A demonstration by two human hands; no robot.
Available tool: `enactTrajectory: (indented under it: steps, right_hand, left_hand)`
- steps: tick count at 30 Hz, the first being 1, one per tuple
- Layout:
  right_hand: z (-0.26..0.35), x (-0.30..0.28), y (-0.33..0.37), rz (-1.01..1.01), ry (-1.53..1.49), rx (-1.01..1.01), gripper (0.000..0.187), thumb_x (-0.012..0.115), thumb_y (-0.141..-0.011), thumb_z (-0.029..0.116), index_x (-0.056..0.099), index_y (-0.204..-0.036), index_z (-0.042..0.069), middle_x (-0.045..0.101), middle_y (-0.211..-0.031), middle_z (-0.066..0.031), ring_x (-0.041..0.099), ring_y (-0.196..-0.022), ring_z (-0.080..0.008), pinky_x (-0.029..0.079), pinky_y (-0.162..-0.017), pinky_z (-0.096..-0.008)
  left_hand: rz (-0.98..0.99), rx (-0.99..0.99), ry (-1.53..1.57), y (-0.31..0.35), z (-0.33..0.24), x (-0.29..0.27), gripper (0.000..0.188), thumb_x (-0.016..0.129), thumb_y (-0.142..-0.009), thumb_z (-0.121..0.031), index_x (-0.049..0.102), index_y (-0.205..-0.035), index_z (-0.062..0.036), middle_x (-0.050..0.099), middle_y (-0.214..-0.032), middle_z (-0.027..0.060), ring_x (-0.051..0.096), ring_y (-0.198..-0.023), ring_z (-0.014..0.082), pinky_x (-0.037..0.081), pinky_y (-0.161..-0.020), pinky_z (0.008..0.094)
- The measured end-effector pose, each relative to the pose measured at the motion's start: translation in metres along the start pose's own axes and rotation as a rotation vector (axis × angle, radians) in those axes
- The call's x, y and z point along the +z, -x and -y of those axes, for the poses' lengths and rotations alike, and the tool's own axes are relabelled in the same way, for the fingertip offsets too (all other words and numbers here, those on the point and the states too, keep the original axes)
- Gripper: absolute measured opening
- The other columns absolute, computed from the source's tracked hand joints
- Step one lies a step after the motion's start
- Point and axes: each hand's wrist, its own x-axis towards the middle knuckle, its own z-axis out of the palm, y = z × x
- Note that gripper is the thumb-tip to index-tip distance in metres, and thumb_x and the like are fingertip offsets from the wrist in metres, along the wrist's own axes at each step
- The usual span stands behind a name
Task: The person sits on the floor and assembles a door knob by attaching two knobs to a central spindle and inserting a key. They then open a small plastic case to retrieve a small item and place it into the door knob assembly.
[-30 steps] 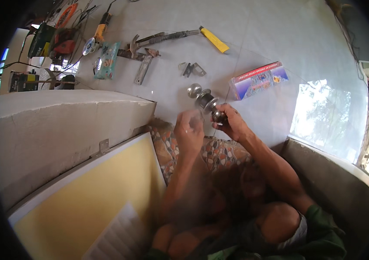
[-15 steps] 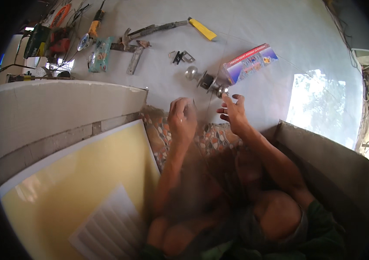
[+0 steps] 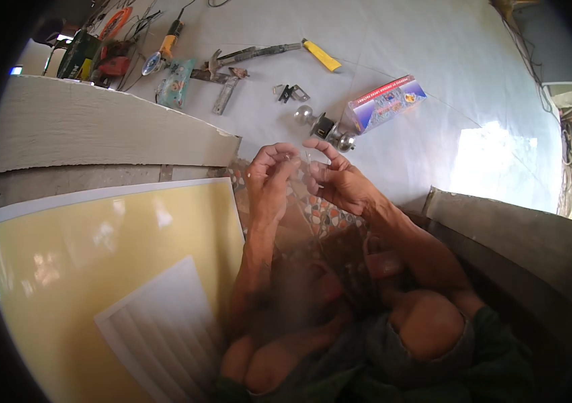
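My left hand (image 3: 269,180) and my right hand (image 3: 338,180) are raised close together over the patterned tile floor (image 3: 326,215), fingers curled toward each other, fingertips almost touching. Something small and thin shows between the fingertips, too small to identify. A hazy see-through patch hangs below the hands over my forearms. Just beyond the fingertips a silver door knob set (image 3: 323,126) lies on the pale floor, apart from both hands. A colourful cardboard box (image 3: 387,101) lies to its right.
A yellow door panel (image 3: 98,269) with a white louvred part lies at my left, a grey slab (image 3: 98,131) behind it. Small metal fittings (image 3: 289,93), a hammer (image 3: 246,57), a yellow-handled tool (image 3: 321,55) and several more tools lie at the back. A low concrete edge (image 3: 514,235) runs on the right.
A second ago my right hand was at the door knob set. The knob set now lies on the floor, and both hands have drawn back and come together.
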Motion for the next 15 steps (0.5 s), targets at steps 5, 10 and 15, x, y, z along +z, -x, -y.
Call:
enactTrajectory:
  steps: [5,10,15]
  right_hand:
    - [-0.005,-0.019,-0.005,0.103,0.158,0.057,0.036,0.053,-0.103,0.006,0.045,-0.137,0.013,0.054,-0.087,-0.0022,0.053,-0.080,-0.0120,0.046,-0.072,-0.0292]
    - [-0.026,-0.039,-0.015,0.120,0.104,0.076,0.029,0.053,-0.103,0.007,0.047,-0.130,0.014,0.054,-0.087,-0.0022,0.053,-0.079,-0.0126,0.047,-0.071,-0.0306]
    - [-0.028,-0.062,-0.013,0.076,0.068,0.161,0.024,0.059,-0.101,0.009,0.049,-0.122,0.016,0.056,-0.091,-0.0032,0.055,-0.080,-0.0134,0.049,-0.070,-0.0309]
  left_hand:
    - [-0.040,-0.073,0.068,-0.002,0.017,-0.007,0.015,0.070,-0.082,0.001,0.068,-0.096,-0.0023,0.065,-0.079,0.0001,0.052,-0.064,0.0042,0.039,-0.057,0.0200]
    - [-0.122,-0.341,0.045,-0.007,0.030,-0.020,0.012,0.068,-0.081,0.001,0.065,-0.093,0.0004,0.064,-0.079,0.0030,0.052,-0.064,0.0096,0.043,-0.060,0.0228]
    - [-0.199,-0.421,0.137,-0.005,0.051,-0.007,0.009,0.069,-0.081,0.003,0.063,-0.088,0.0021,0.065,-0.080,0.0060,0.055,-0.066,0.0129,0.046,-0.064,0.0248]
